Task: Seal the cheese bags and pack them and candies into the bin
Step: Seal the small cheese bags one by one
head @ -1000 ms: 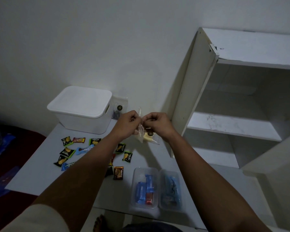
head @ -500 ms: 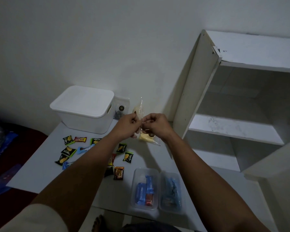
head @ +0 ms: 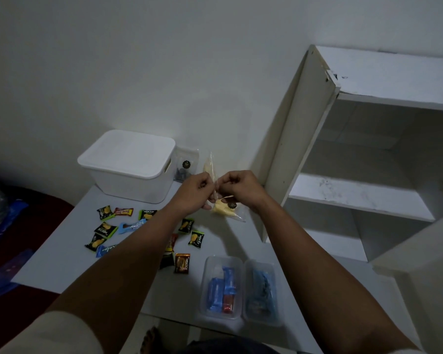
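Both hands are raised over the pale surface (head: 62,264), close together, and both pinch the same clear cheese bag (head: 221,206). The left hand (head: 195,191) and the right hand (head: 241,187) have their fingers curled on the bag's top edge, nearly touching each other. The bag hangs between and below them, yellow cheese showing at its lower end near a small dark round sticker.

Behind the left hand stands the white bin (head: 131,166) with its lid on, against the wall. A second bag (head: 186,164) leans just beside the bin's right side. Wrapped candies (head: 105,229) lie scattered on the surface under the left forearm. Nearer the person sit two clear containers (head: 221,290) side by side, holding blue and red wrapped sweets. A white shelf unit (head: 356,195) stands at the right.
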